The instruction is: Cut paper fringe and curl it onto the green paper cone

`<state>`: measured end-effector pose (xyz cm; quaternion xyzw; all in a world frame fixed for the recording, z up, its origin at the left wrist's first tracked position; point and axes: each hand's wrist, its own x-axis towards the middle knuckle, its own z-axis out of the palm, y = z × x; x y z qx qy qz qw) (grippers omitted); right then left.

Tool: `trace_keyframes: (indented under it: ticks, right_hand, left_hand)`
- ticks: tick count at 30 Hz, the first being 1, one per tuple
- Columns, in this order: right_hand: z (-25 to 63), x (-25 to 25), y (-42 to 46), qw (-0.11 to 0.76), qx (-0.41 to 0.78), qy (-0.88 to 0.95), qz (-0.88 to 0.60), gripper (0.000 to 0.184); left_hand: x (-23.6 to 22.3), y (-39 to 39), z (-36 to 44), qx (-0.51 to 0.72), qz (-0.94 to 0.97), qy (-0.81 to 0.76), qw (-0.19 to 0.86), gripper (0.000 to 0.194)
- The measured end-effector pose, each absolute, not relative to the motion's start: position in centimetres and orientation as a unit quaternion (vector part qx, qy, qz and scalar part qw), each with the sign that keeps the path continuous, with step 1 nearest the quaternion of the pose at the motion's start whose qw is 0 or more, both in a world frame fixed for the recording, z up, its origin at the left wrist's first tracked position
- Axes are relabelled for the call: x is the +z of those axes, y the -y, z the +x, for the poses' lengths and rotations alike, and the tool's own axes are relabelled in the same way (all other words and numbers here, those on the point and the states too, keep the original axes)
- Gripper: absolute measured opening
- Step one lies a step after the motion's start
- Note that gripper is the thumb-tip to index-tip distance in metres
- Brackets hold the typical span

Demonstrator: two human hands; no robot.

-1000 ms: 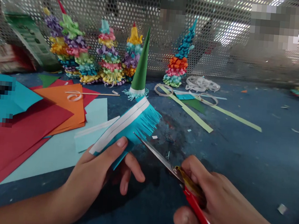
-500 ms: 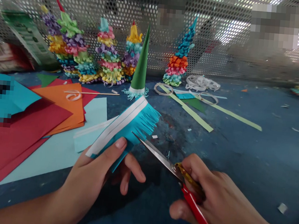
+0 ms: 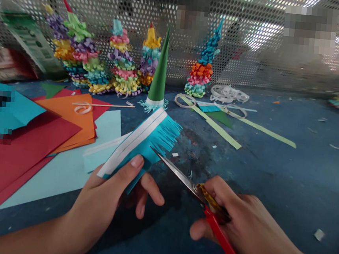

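Left hand (image 3: pixel 100 204) holds fringed teal paper (image 3: pixel 156 137), right hand (image 3: pixel 235 223) scissors (image 3: pixel 180 175).

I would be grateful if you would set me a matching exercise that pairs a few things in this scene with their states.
Things:
1. Left hand
2. Right hand
3. Green paper cone
4. Orange paper sheet

States:
A. Lying flat beneath a thin wooden stick
B. Gripping the red-handled scissors
C. Standing upright on a teal fringe
D. Pinching the fringed teal paper strip

Right pairs: 1-D, 2-B, 3-C, 4-A.
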<state>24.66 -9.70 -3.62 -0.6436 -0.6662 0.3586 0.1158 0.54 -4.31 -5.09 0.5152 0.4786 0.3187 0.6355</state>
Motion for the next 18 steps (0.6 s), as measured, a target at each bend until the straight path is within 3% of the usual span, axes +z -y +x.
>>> trace_keyframes:
  ticks: [3,10,18]
  right_hand:
    - [24.6,-3.59,9.56,0.11,0.369,0.657,-0.648,0.035]
    - [24.56,-3.01,9.5,0.078,0.333,0.683,-0.645,0.057]
    - [24.56,-3.39,9.56,0.091,0.375,0.675,-0.628,0.028]
  left_hand:
    - [-5.13,4.3,0.51,0.318,0.516,-0.479,0.635,0.056]
    - [-4.72,4.41,1.0,0.318,0.521,-0.468,0.64,0.058]
    - [-4.72,4.87,1.13,0.314,0.521,-0.444,0.658,0.057]
